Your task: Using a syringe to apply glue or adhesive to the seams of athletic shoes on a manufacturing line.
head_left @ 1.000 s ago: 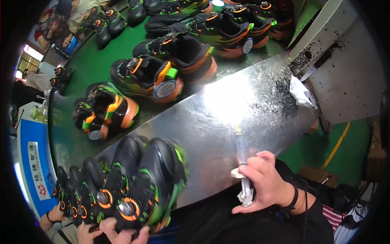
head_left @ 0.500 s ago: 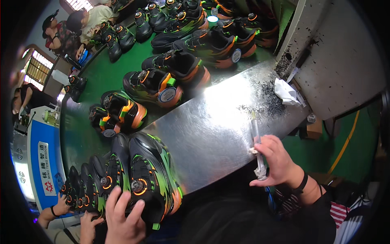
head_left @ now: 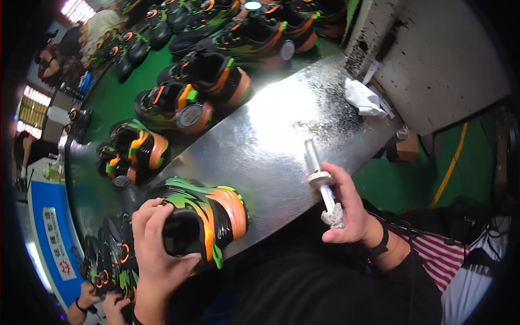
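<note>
My left hand (head_left: pixel 154 244) is closed round the collar of a black, green and orange sneaker (head_left: pixel 208 203), thumb near the heel and fingers over the side. The shoe is tilted, with its orange heel to the right and its dark opening facing me. In my right hand (head_left: pixel 349 208) rests a clear syringe (head_left: pixel 313 157) with a white flange and crumpled white material round its plunger end. Its tip points up and left, above the metal table top (head_left: pixel 260 179) and apart from the shoe. More matching sneakers (head_left: pixel 108 257) stand in a row left of my left hand.
Another person's hands (head_left: pixel 100 303) touch the shoes at lower left. Pairs of sneakers (head_left: pixel 184 103) stand on the green surface beyond. Black specks and a crumpled white paper (head_left: pixel 365 97) lie at the metal's far right, by a grey panel (head_left: pixel 444 70). More people are at upper left.
My left hand has gripped the nearest sneaker and turned it so that its heel points right. My right hand has shifted left with the syringe. The whole view has shifted too.
</note>
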`<action>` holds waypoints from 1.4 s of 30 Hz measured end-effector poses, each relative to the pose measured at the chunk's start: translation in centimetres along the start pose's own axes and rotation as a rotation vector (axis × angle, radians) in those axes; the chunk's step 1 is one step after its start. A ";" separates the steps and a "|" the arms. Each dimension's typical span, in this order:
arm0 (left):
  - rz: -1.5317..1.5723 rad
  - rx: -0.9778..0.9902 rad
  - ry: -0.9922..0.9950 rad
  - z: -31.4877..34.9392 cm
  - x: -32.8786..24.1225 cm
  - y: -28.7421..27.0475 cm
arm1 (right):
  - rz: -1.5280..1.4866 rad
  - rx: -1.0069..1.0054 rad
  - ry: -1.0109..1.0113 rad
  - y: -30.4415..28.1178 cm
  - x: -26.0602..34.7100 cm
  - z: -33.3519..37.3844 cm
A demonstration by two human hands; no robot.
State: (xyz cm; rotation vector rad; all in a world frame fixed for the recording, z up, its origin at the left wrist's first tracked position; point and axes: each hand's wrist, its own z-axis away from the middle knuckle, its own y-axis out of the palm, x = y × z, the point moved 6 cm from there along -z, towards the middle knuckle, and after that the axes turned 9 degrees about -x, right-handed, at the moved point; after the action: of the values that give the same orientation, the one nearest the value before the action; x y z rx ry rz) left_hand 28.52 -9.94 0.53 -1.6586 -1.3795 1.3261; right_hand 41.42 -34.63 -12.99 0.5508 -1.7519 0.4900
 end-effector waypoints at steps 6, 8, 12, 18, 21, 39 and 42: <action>0.081 0.066 -0.023 -1.9 -0.4 2.6 | -0.168 0.021 0.049 -0.1 0.5 1.1; 0.067 0.111 0.005 -1.6 -0.2 2.8 | -0.115 0.025 0.061 -0.6 0.0 1.7; -0.027 0.091 0.141 1.3 -1.3 2.2 | 0.025 -0.028 0.065 -1.1 -0.3 2.5; -0.166 0.003 0.182 4.5 -3.4 1.8 | -0.027 -0.041 0.083 -1.1 -0.4 3.0; -0.147 0.032 0.185 5.0 -3.0 1.5 | 0.009 -0.023 0.027 -0.8 -0.3 3.0; -0.053 0.047 0.193 6.9 -1.9 1.5 | -0.787 0.004 0.490 1.0 4.4 5.7; -0.062 0.031 0.187 7.6 -1.6 1.3 | -0.783 0.255 0.365 2.8 6.6 3.9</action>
State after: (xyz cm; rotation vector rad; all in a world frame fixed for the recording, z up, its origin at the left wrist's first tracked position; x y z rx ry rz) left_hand 21.89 -12.88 -2.59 -1.6602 -1.2833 1.1214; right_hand 35.37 -35.39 -7.64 1.1794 -1.0169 0.2286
